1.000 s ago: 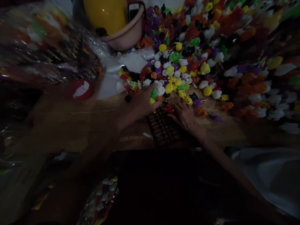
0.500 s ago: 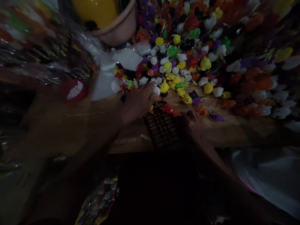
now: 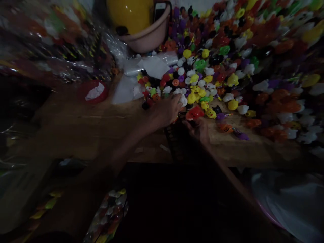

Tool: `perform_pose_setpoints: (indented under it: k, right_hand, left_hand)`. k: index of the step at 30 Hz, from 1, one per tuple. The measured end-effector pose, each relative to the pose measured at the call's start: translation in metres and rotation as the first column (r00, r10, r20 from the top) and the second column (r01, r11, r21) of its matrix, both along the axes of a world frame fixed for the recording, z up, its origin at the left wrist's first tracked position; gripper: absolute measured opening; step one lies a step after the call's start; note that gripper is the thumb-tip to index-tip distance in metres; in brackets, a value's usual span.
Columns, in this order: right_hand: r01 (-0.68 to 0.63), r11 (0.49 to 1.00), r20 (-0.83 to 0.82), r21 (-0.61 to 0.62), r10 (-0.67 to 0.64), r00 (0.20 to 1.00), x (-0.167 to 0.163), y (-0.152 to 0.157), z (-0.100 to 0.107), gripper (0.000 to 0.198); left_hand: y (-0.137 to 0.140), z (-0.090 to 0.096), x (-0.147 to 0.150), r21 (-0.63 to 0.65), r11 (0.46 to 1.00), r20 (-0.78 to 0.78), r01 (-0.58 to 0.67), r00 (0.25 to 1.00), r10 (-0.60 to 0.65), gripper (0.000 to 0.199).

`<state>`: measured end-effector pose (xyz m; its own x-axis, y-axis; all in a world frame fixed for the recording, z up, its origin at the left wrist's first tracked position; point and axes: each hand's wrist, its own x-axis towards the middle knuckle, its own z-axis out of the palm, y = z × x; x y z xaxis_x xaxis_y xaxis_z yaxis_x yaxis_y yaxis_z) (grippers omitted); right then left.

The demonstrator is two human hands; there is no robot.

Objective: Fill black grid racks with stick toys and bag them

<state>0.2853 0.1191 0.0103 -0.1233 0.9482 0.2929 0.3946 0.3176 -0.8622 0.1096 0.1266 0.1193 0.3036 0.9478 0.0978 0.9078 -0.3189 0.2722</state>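
My left hand (image 3: 168,110) is closed, back up, over the upper left of a dark grid-like rack (image 3: 174,143). Its fingertips are beside a small white toy (image 3: 183,100); a speck of yellow and orange shows under them, but what they grip is hidden. Pinched in my right hand (image 3: 199,130) is a shiny red plastic toy (image 3: 194,113), held above the rack's right side. Just beyond lie small yellow toys (image 3: 209,110). An orange pumpkin-faced toy (image 3: 225,127) and a purple one (image 3: 241,135) rest right of my right hand.
A big heap of coloured plastic toys (image 3: 233,79) covers the back and right of the wooden table (image 3: 76,131). At the back stands a pink basin (image 3: 149,38) with a yellow object and a phone (image 3: 159,11). A red dish (image 3: 95,92) and plastic sheets (image 3: 126,89) are at left.
The red toy, earlier lying over the rack, is now lifted in my right hand, which has moved left and up toward my left hand. The whole view has shifted slightly.
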Motion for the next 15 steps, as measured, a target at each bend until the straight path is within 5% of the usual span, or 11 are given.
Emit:
perform_pose_setpoints:
  k: [7,15]
  right_hand:
    - [-0.031,1.0,0.04,-0.005,0.031,0.999,0.004,0.001,0.0,0.026]
    - [-0.187,0.969,0.198,0.164,0.153,0.968,0.0,0.001,-0.002,0.026]
  left_hand:
    - [-0.003,-0.001,0.006,-0.007,1.0,0.036,-0.018,0.999,0.018,0.044]
    - [0.002,-0.009,0.011,0.078,0.997,0.033,0.005,0.999,-0.008,0.063]
